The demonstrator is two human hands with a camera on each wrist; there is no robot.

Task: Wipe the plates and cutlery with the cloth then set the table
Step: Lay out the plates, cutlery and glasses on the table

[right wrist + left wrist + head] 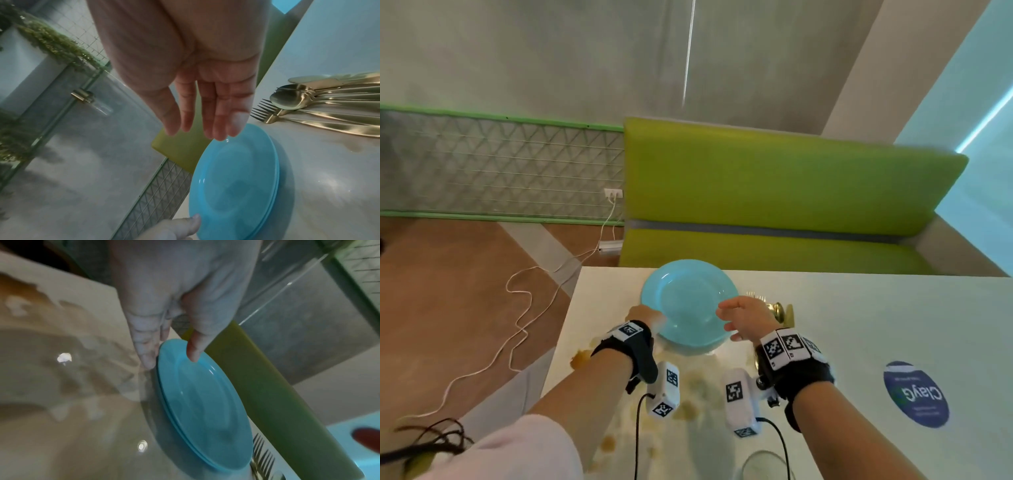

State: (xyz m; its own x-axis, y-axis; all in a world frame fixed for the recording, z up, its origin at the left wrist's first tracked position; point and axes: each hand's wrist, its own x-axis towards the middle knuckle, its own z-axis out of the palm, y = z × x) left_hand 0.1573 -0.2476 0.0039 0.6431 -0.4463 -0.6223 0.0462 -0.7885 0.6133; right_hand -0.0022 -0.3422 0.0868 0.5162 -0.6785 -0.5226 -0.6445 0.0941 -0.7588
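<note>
Blue plates (690,305), stacked in a pair as the doubled rim in both wrist views shows, near the far-left edge of the white table (859,318). Left hand (645,317) at the stack's left rim: thumb (194,348) laid on top of the upper rim, fingers (147,345) reaching down beside and beneath the edge, so pinching the rim; lifted or resting, cannot tell. Right hand (744,317) over the stack's right rim, fingers (218,110) straight and together, thumb spread apart, palm empty, fingertips just above the plate surface; contact not certain. Gold cutlery (320,104) in a loose pile just right of the plates: forks (265,112) with tines toward the stack, spoons (292,99) beside them, flatter blade-shaped handles at the far side of the pile, largely hidden behind the right hand in the head view. Brownish stains (688,390) on the tabletop near the wrists and toward the near-left edge. Round blue sticker (916,394) with white lettering on the table at the right. Rim of a clear glass (765,462) at the near edge. Green bench (784,195) beyond the table's far side. White cable (524,329) trailing over the brown floor at the left, up to a wall socket (613,193). Black wrist straps with printed marker tags and white camera units on both forearms.
</note>
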